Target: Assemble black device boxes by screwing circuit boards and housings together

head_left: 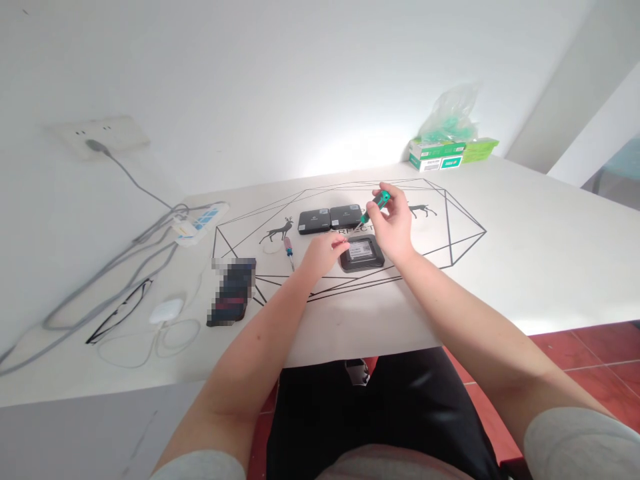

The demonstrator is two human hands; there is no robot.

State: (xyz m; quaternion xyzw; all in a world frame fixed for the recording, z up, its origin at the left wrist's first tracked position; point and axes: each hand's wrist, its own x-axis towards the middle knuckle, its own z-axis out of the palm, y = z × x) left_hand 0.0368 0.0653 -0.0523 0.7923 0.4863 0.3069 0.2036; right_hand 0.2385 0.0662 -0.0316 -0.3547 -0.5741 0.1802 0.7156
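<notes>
My right hand grips a green-and-black screwdriver, its shaft slanting down to the left. The tip comes near the fingers of my left hand. Those fingers are pinched together over the left edge of a black box; whatever they hold is too small to make out. The box lies label side up on the table, with a white label on its recessed underside. Behind it, two similar black boxes, one on the left and one on the right, lie side by side. A second screwdriver with a reddish handle rests left of my left hand.
A phone, partly pixelated, lies left on the white table. Beyond it are glasses, a white charger with its cable, and a power strip. Green-and-white cartons with a plastic bag stand back right.
</notes>
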